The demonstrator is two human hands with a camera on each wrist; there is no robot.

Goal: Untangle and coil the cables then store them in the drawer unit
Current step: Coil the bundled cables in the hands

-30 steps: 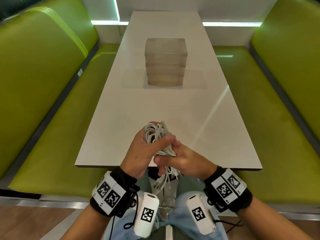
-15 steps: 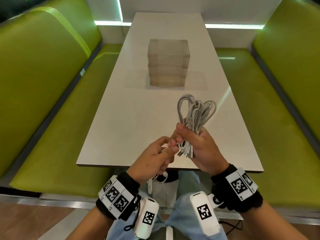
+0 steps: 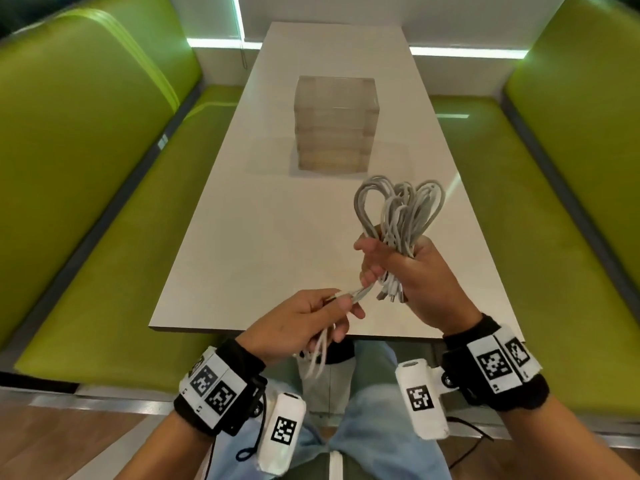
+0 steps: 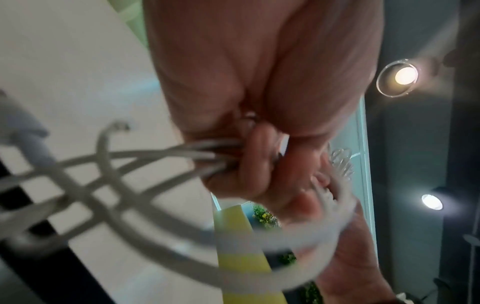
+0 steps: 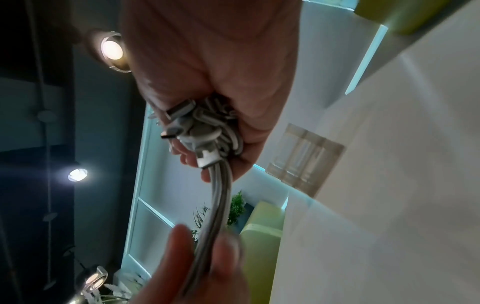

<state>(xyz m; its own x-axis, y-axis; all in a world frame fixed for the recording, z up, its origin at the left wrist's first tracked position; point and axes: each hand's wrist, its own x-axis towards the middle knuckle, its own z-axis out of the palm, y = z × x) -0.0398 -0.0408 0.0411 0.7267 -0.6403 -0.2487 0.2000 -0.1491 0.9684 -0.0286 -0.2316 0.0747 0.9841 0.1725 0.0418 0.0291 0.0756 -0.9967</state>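
Observation:
My right hand grips a bundle of white cables above the table's near right part, loops pointing up and several plugs sticking out below the fist. From the fist a few strands run down left to my left hand, which pinches them between thumb and fingers. Loose cable ends hang below the left hand over my lap. The translucent drawer unit stands mid-table, its drawers closed.
The long white table stretches ahead, its near edge just under my hands. Green bench seats with tall backs run along both sides. My knees in blue jeans are below the table edge.
The cable bundle passed from both hands near the table edge into my right hand, which lifted it up and right. My left hand now pulls strands out toward the lower left.

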